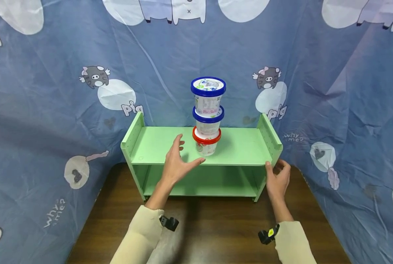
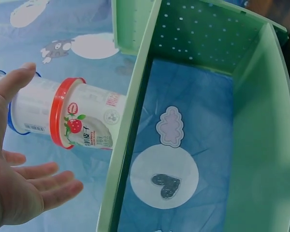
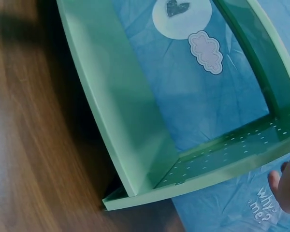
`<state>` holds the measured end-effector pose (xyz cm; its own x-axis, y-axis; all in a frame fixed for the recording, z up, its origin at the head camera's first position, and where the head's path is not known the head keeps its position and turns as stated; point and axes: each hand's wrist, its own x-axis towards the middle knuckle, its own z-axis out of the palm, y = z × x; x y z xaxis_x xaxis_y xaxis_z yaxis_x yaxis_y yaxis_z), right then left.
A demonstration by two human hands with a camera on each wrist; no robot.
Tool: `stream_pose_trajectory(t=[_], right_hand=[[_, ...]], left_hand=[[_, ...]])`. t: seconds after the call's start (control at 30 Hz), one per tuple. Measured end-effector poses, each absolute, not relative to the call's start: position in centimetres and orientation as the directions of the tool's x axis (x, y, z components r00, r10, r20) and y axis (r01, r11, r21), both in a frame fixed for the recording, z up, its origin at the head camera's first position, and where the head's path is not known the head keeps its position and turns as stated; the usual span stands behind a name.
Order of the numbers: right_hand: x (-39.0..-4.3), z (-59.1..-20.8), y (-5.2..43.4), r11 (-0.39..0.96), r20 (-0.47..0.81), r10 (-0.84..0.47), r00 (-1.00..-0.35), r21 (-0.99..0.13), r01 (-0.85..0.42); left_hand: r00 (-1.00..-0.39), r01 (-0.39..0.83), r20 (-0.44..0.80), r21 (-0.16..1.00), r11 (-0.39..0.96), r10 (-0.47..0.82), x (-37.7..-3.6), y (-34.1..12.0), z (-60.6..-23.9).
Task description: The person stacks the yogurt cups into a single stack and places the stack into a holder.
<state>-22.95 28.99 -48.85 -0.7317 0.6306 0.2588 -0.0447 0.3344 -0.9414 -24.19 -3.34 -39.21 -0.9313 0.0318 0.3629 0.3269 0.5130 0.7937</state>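
Three lidded plastic tubs stand stacked on the upper board of a small green shelf (image 1: 170,146). At the bottom is a red-lidded tub (image 1: 206,148) with a strawberry print, seen from the side in the left wrist view. Above it come a blue-lidded tub (image 1: 208,127) and another blue-lidded tub (image 1: 208,104). My left hand (image 1: 176,165) is just left and in front of the stack, thumb and fingers spread, holding nothing. My right hand (image 1: 277,179) grips the shelf's right side panel, thumb at its front and fingers outside; the contact is partly hidden.
The shelf stands on a brown wooden table (image 1: 209,227), with a lower board (image 1: 199,181) under the tubs. A blue cloth (image 1: 170,55) with pig prints hangs behind and at both sides. Raised panels, like the left side panel (image 1: 132,137), bound the top board.
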Motion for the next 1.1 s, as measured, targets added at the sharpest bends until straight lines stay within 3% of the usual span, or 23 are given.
stream_pose_trajectory(t=[0.7, 1.1], right_hand=[[-19.1, -51.5, 26.4, 0.588, 0.562, 0.451, -0.693, -0.772, -0.242], [-16.6, -54.1, 26.0, 0.766, 0.553, 0.243, -0.797, -0.614, -0.193]], left_hand=[[-0.913, 0.347, 0.407, 0.737, 0.58, 0.029, -19.5, -5.9, -43.8], [-0.891, 0.337, 0.453, 0.61, 0.717, 0.033, -17.9, -7.7, -47.7]])
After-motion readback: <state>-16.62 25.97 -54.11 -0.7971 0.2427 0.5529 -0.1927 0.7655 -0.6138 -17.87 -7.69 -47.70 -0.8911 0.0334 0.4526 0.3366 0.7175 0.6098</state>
